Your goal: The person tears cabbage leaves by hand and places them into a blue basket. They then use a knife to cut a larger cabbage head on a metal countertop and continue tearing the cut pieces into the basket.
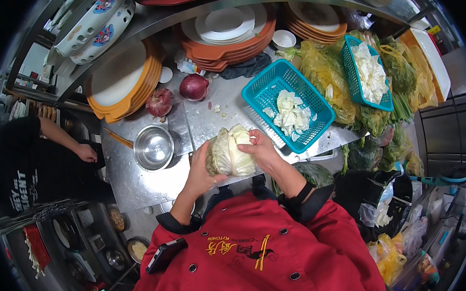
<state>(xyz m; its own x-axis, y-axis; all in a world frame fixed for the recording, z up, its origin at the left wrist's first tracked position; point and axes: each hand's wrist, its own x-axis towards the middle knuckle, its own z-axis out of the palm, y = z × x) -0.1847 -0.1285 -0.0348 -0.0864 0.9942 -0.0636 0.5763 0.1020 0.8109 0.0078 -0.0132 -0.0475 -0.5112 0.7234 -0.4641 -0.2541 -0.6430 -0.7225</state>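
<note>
A pale green cabbage is held between my hands over the front edge of a steel worktable. My left hand cups its left side, thumb low at the front. On the right, the fingers and thumb of my right hand grip a leaf edge. Just right of that hand stands a teal perforated plastic basket with torn cabbage leaves inside. A steel bowl sits to the left of my left hand.
Two red onions lie behind the cabbage, before stacked orange-rimmed plates. Bagged greens and a second teal basket crowd the right. A black-lined bin stands near my right elbow. Another person's arm is at far left. A shelf overhangs the back.
</note>
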